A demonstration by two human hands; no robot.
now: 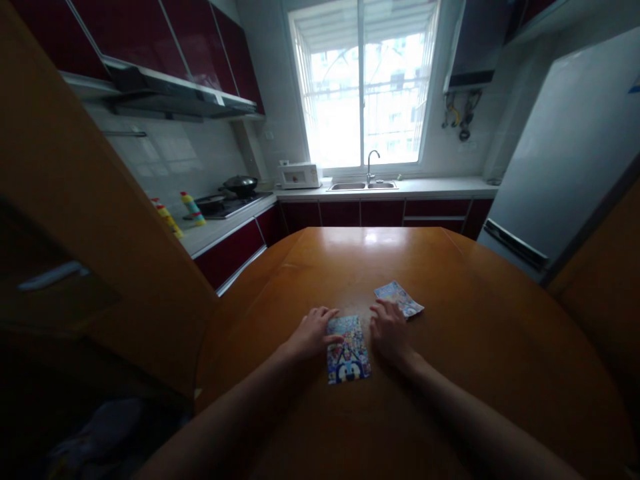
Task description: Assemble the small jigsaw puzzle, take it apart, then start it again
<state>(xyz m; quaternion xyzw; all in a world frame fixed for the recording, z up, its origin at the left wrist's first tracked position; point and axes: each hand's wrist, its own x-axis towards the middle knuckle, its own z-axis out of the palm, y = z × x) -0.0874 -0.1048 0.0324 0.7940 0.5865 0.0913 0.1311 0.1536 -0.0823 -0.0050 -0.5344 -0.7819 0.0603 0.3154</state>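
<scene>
A colourful printed sheet [349, 350] with a blue cartoon dog face at its near end lies flat on the wooden table. My left hand [314, 331] rests at its left edge, thumb and fingertips over the paper and spread apart. To the right of that sheet, my right hand [391, 331] lies on the table with its fingers apart, holding nothing. Just beyond the right hand is a second printed sheet [404, 299], its near left part hidden behind the fingers.
The round-sided wooden table [280, 280] fills the foreground. Behind it runs a counter with a sink [347, 187], a microwave [299, 175] and a wok [240, 185] on the stove. Two yellow bottles [193, 208] stand at left. A fridge [560, 147] is at right.
</scene>
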